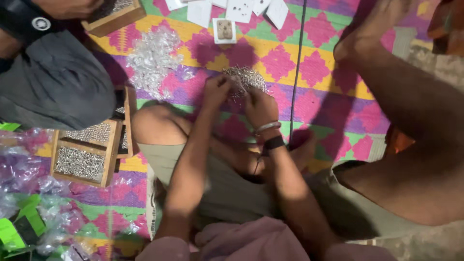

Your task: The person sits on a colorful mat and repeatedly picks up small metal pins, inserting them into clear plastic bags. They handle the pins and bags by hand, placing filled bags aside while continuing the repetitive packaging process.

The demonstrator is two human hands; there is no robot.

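So both hands, left hand (216,92) and right hand (259,107), are pinching bits from one pile of small silver pieces (245,79) on the patterned mat (319,63); two wooden trays (87,152) sit left.

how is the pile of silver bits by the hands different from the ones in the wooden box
The pile lies loose on the mat, touched by the left hand and right hand. The pieces in the wooden box are walled in and untouched. Both look small, silvery and metallic.
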